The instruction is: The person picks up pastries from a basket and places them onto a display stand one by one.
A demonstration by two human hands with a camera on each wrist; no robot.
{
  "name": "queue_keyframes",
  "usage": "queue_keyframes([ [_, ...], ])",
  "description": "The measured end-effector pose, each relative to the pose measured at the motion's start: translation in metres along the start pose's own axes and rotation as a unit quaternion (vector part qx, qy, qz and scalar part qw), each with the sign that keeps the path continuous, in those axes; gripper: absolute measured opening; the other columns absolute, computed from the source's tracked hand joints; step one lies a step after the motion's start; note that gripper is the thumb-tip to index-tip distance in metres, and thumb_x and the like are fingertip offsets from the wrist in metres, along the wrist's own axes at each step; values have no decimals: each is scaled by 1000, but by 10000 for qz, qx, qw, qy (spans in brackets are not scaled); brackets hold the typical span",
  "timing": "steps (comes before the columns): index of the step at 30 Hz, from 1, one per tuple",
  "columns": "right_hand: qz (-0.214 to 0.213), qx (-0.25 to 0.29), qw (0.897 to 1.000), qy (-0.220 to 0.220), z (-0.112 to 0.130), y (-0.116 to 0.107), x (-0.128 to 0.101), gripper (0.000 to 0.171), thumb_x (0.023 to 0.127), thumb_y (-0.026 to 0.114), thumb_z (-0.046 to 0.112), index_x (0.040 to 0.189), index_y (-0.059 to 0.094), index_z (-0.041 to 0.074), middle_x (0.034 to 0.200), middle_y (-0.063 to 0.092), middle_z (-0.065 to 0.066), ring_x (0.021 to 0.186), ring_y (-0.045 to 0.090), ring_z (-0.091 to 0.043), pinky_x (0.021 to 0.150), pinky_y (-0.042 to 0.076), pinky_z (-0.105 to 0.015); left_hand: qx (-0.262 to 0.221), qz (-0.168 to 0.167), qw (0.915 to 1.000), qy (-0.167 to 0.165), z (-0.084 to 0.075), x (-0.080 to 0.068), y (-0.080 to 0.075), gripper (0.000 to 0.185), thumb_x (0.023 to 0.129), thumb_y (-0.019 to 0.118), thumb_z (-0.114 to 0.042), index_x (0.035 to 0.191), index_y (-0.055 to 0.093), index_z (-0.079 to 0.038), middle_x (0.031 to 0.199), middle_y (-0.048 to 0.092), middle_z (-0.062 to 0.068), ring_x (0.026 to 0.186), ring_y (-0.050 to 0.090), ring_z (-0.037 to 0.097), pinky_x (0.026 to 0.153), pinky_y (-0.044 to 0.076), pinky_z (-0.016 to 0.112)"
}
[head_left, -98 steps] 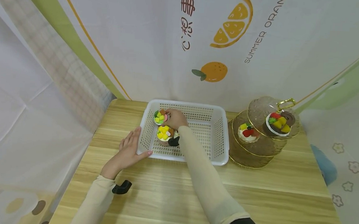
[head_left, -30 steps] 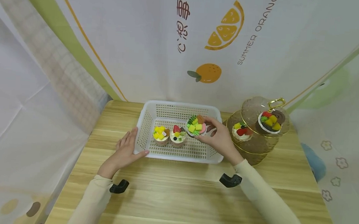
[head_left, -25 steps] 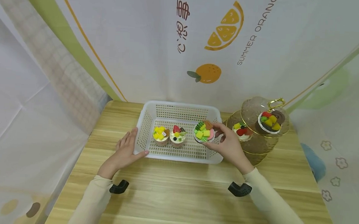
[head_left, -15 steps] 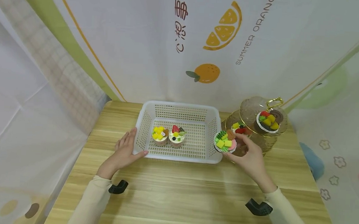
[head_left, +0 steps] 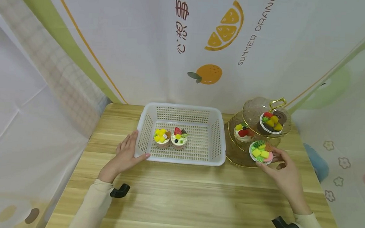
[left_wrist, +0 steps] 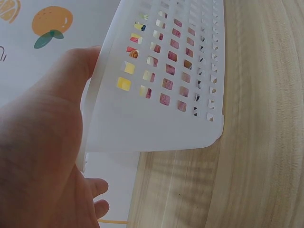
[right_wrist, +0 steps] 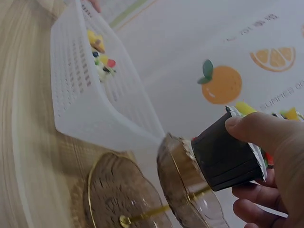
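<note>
My right hand point(head_left: 286, 171) pinches a cupcake point(head_left: 261, 152) by its rim; it has green and yellow cube toppings with a pink round piece. In the right wrist view its black cup point(right_wrist: 225, 152) shows between thumb and fingers, tilted. The cupcake overlaps the lower tiers of a gold-rimmed tiered stand point(head_left: 236, 153). My left hand point(head_left: 122, 157) rests at the left front corner of a white plastic basket point(head_left: 180, 161), thumb along the front rim and fingers straight beside the left wall. Two cupcakes stand in the basket: one yellow-topped point(head_left: 162, 137), one strawberry-topped point(head_left: 179, 139).
On the stand's top tier sits a dark cupcake point(head_left: 271, 123) with fruit and a chocolate swirl. A strawberry cupcake point(head_left: 242, 132) is on the tier below. A printed cloth point(head_left: 160, 57) hangs behind the wooden table point(head_left: 178, 200).
My right hand has lifted the green-and-yellow cupcake out of the basket and carried it right, over to the stand. My left hand has stayed at the basket corner.
</note>
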State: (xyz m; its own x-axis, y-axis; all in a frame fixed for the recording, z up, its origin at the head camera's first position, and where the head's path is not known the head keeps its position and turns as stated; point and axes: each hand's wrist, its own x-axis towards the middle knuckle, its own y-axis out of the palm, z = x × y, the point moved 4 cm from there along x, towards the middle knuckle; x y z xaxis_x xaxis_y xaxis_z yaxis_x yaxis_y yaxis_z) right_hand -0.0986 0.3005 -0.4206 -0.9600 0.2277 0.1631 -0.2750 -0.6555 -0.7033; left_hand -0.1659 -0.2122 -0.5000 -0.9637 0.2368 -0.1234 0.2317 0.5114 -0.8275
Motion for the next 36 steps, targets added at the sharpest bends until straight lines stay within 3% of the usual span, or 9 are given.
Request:
queue_keyframes([
  [4,-270,40,9995,135,-11,-11,4,63,79,84,27,131,59,4,94,49,32,84,46,15,66,35,-11,-6,7,10000,-10,0,-1,-1,108,92,61,-55,158,-5,-1,166,1,25,151,1,50,111,4,76],
  [10,-439,-9,9983,373,-24,-19,16,65,79,84,30,131,58,0,105,58,9,86,45,17,70,39,-7,-32,-18,10000,10,0,-1,-1,108,92,61,-54,158,-5,-1,166,1,24,151,1,50,111,4,76],
  [17,-366,-105,9984,424,-36,-16,33,69,80,82,37,136,57,3,111,58,7,90,44,17,75,39,-7,-31,5,10000,-21,1,-1,-1,108,92,61,-54,158,-5,-1,166,1,24,152,0,49,112,4,75],
  [23,-238,-107,9987,428,-41,-11,50,72,82,79,42,140,54,7,121,63,-10,93,43,17,83,38,-16,-60,16,10000,-35,1,0,0,109,91,61,-57,158,-5,-2,166,3,26,151,1,50,111,4,76],
  [25,-181,-187,9987,446,-42,-8,56,72,83,77,45,140,54,6,125,63,-15,98,48,8,87,40,-25,-33,-2,10000,-25,1,0,0,109,91,61,-57,158,-5,-2,166,2,26,151,1,50,111,4,76],
  [28,-100,-155,9987,480,-44,-6,63,68,84,76,44,135,57,4,129,62,-22,113,55,-18,97,41,-44,-1,-31,10000,-2,2,0,1,108,92,61,-56,158,-4,-1,166,2,24,151,1,49,112,5,76],
  [31,-28,-86,9983,571,-45,-4,68,63,84,76,43,128,60,2,131,60,-26,125,50,-44,101,38,-62,0,-41,10000,44,1,0,2,107,92,61,-55,158,-4,-1,167,1,23,152,2,49,112,5,76],
  [36,-74,-101,9981,599,-47,-1,73,61,82,78,42,122,62,-1,133,60,-28,127,49,-49,98,39,-64,-35,-23,10000,75,1,0,1,107,92,61,-54,158,-4,-1,166,1,24,151,1,49,112,4,75],
])
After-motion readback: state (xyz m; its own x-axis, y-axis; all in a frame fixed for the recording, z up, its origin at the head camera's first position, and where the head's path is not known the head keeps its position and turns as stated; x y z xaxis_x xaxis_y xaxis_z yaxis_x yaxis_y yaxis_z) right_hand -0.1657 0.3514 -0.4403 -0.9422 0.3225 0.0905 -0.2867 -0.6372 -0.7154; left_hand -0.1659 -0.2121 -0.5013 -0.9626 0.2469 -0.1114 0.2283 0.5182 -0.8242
